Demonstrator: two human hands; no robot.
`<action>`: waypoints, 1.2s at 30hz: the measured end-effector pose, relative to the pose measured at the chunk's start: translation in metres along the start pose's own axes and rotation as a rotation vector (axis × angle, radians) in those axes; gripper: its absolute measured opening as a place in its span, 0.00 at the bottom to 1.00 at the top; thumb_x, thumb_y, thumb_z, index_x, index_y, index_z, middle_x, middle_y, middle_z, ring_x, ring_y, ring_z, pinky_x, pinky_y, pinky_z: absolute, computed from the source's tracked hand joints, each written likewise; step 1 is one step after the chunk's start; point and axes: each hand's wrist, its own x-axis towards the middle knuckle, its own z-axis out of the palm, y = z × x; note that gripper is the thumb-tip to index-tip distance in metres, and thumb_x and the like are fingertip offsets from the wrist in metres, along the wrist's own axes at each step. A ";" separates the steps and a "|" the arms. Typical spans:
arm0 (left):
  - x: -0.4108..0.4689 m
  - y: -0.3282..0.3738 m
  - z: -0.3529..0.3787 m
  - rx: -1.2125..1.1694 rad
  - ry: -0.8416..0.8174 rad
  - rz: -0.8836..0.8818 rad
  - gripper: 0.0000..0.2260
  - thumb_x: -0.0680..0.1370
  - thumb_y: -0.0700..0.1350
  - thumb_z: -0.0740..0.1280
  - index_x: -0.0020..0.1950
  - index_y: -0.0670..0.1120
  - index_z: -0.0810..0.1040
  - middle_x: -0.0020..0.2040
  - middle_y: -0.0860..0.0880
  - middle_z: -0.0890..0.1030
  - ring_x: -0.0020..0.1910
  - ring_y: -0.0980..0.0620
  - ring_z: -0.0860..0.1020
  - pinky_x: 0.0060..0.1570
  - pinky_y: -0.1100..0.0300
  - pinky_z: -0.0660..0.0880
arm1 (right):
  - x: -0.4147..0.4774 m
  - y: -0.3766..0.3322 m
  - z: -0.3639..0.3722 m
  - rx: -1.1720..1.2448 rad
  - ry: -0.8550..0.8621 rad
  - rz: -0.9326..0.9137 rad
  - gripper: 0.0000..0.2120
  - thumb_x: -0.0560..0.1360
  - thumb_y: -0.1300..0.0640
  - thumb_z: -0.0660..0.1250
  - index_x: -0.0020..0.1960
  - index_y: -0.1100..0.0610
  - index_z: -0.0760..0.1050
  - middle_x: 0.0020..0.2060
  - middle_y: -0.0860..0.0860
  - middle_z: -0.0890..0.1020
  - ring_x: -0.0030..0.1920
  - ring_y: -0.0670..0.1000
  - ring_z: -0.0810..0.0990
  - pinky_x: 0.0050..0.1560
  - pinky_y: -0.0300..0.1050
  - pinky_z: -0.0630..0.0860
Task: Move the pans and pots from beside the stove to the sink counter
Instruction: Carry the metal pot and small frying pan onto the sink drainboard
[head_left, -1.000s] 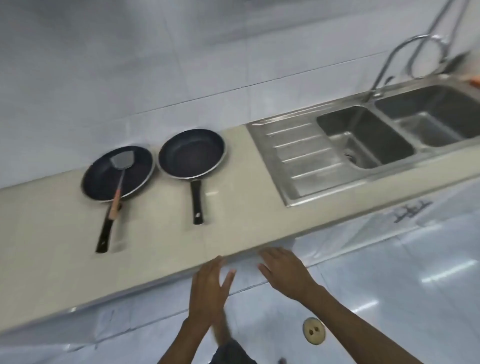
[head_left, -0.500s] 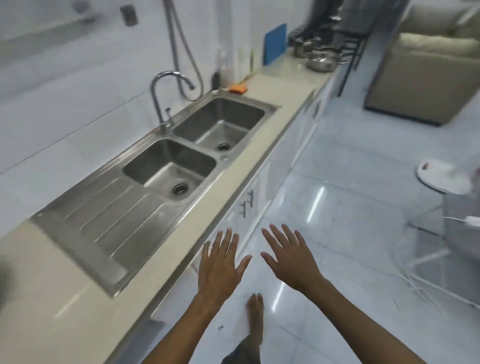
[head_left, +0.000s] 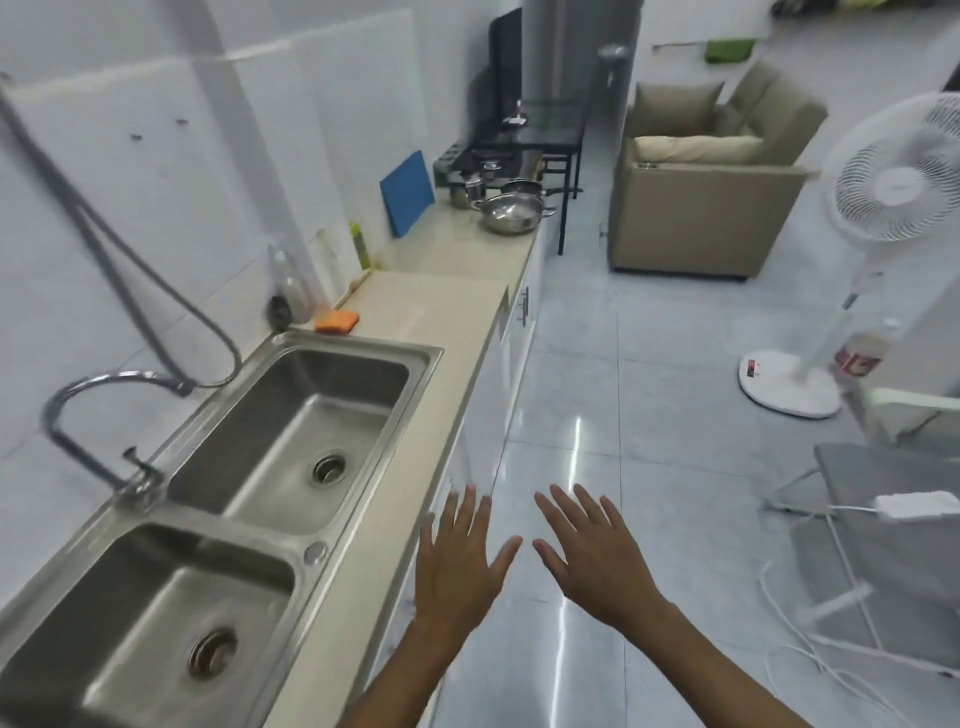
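At the far end of the beige counter (head_left: 441, 312) a steel wok (head_left: 511, 214) with two handles sits beside the black stove (head_left: 498, 156). A small lidded pot (head_left: 467, 189) and a dark pan (head_left: 522, 186) stand just behind it. My left hand (head_left: 457, 561) and my right hand (head_left: 597, 556) are both held out over the floor next to the counter edge, fingers spread, holding nothing. They are far from the pots. The double steel sink (head_left: 270, 457) lies at my left.
A blue cutting board (head_left: 408, 192) leans on the wall, an orange sponge (head_left: 337, 321) and bottles stand behind the sink. A curved faucet (head_left: 93, 415) rises at left. A sofa (head_left: 711, 197), a standing fan (head_left: 841, 291) and cables on the floor (head_left: 571, 415) fill the right side.
My view has swung right, from two black pans on the counter, past the sink, toward the stove end. Both hands stayed empty and spread in front of me.
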 end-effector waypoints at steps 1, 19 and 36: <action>0.026 0.001 0.001 -0.005 0.019 0.015 0.36 0.79 0.71 0.50 0.79 0.51 0.67 0.80 0.48 0.64 0.80 0.45 0.61 0.77 0.44 0.48 | 0.020 0.010 -0.002 0.006 0.013 0.011 0.30 0.82 0.38 0.50 0.76 0.52 0.69 0.74 0.53 0.73 0.74 0.59 0.71 0.72 0.62 0.67; 0.500 0.043 0.069 -0.031 -0.024 -0.055 0.36 0.79 0.70 0.45 0.80 0.52 0.65 0.82 0.51 0.60 0.81 0.51 0.58 0.78 0.48 0.52 | 0.461 0.264 -0.029 0.059 -0.045 0.010 0.32 0.82 0.39 0.44 0.79 0.53 0.64 0.77 0.53 0.68 0.78 0.58 0.64 0.76 0.60 0.59; 0.966 0.096 0.133 -0.134 -0.075 -0.155 0.33 0.80 0.69 0.49 0.81 0.53 0.61 0.83 0.52 0.59 0.82 0.52 0.56 0.79 0.48 0.50 | 0.842 0.500 -0.049 -0.016 -0.052 0.056 0.35 0.82 0.37 0.38 0.77 0.53 0.67 0.75 0.53 0.72 0.75 0.59 0.69 0.73 0.61 0.66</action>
